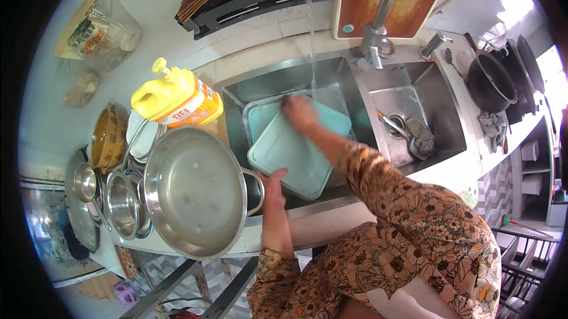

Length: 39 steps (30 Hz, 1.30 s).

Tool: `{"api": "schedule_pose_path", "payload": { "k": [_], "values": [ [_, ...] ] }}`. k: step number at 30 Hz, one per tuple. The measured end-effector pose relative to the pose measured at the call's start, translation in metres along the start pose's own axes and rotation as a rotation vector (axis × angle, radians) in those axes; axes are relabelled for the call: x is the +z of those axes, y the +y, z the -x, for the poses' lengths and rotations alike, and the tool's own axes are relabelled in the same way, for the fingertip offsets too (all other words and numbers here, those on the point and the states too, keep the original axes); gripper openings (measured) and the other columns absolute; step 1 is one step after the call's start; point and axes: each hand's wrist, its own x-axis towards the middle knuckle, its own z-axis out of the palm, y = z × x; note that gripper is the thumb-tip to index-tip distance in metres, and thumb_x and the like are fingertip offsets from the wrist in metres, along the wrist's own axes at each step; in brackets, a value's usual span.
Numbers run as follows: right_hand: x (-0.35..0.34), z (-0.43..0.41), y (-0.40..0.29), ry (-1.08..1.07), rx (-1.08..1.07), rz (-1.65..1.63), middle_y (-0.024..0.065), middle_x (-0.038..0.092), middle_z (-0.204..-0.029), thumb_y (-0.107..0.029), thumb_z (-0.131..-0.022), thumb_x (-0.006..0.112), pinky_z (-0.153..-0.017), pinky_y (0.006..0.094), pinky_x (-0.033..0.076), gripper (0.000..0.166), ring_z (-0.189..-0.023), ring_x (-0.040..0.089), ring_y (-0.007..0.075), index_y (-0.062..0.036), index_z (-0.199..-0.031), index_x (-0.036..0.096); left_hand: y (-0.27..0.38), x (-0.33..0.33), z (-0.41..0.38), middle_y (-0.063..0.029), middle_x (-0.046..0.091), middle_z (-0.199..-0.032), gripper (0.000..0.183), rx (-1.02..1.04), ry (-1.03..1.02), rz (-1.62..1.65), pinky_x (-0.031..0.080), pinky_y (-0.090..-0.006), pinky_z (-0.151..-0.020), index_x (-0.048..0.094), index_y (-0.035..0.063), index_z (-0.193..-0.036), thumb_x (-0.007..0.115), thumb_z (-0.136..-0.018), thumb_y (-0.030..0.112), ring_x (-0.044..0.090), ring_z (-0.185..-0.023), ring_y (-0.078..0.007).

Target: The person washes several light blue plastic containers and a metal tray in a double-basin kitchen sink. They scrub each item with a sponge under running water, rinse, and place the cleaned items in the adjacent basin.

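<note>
A pale teal rectangular plastic lid or shallow tray is held slanted over the left basin of a stainless steel sink. My left hand grips its near left edge, the thumb on top. Blurred, my right hand presses on its upper part; whether it holds a scrubber under the fingers cannot be made out. Beneath lies another turquoise plastic container, partly covered. Water runs from the faucet in a thin stream behind my right hand.
A large steel pan with cloudy liquid stands left of the basin, its handle near my left wrist. Behind it is a yellow detergent jug. Steel bowls crowd the left. The right basin holds a ladle and a grey cloth. A wok stands right.
</note>
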Motion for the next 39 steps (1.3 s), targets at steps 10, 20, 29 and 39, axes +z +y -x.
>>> {"api": "schedule_pose_path", "payload": {
  "k": [10,20,29,39],
  "values": [
    [0.0,0.055,-0.017,-0.066,-0.387,-0.133,0.0103,0.053,-0.095,-0.032,-0.074,0.057,-0.075,0.041,0.045,0.026,-0.09,0.053,0.0304,-0.0118,-0.091,0.056,-0.003,-0.004,-0.005,-0.015,0.048,-0.11,0.066,-0.065,0.021,0.037,0.038,-0.04,-0.086,0.035,0.0006,-0.117,0.065,-0.058,-0.001,0.046,-0.103,-0.028],
    [0.004,0.022,0.004,-0.083,-0.345,0.101,0.0084,0.052,-0.101,-0.035,-0.076,0.054,-0.082,0.0429,0.04,0.031,-0.097,0.047,0.0288,-0.0132,-0.097,0.059,-0.008,-0.006,-0.01,-0.0104,0.049,-0.111,0.064,0.006,-0.001,-0.003,0.041,-0.0375,-0.079,0.038,0.0081,-0.118,0.063,-0.06,0.0,0.049,-0.099,-0.0253],
    [0.006,-0.033,0.038,0.012,-0.3,0.165,0.0076,0.052,-0.095,-0.037,-0.073,0.055,-0.076,0.0471,0.041,0.031,-0.094,0.049,0.0263,-0.015,-0.093,0.06,0.01,0.015,0.008,-0.0122,0.05,-0.109,0.066,0.083,-0.05,-0.034,0.036,-0.0366,-0.088,0.036,0.0013,-0.116,0.065,-0.057,-0.001,0.048,-0.101,-0.0263],
    [0.001,-0.034,0.038,0.024,-0.31,0.075,0.0058,0.053,-0.091,-0.033,-0.073,0.056,-0.072,0.0431,0.043,0.025,-0.089,0.051,0.0279,-0.0169,-0.091,0.058,0.006,0.001,-0.003,-0.0094,0.051,-0.106,0.063,0.039,-0.135,0.028,0.04,-0.0362,-0.082,0.038,0.0051,-0.117,0.063,-0.059,-0.001,0.05,-0.099,-0.0241]
  ]
}}
